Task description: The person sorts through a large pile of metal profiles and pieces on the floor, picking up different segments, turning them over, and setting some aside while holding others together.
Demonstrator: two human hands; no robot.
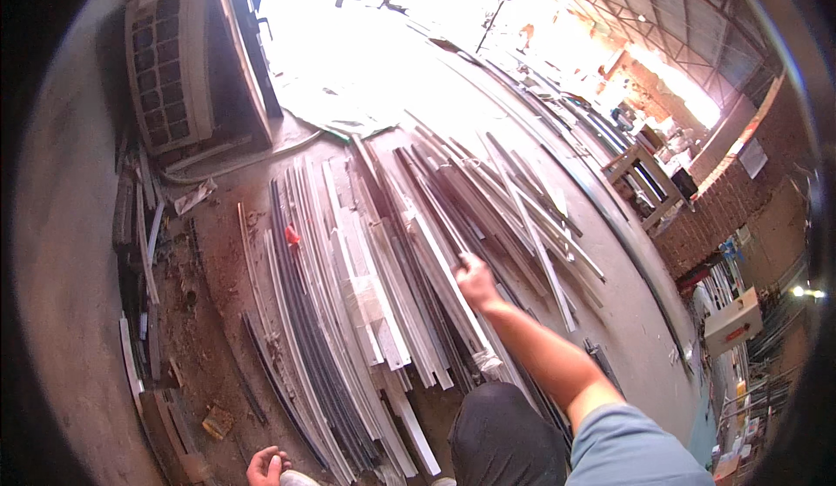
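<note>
My right hand [477,282] reaches forward over a pile of long, thin profiles. Its fingers are closed around a narrow strip [442,221] that runs away from me along the pile. Beside it lies a long white profile [433,246] with a wrapped near end. My left hand [266,466] is low at the lower edge, left of the pile, with its fingers loosely bent and nothing visible in them. Nearest to it are grey and dark profiles [335,412]. White profiles bound with clear wrap [366,303] lie in the middle.
Loose profiles [522,212] cross one another at the right of the pile. A red scrap [292,235] rests on the left bars. Offcuts [144,251] line the left wall. A framed panel [165,68] leans at the upper left. A box [732,320] stands at the right.
</note>
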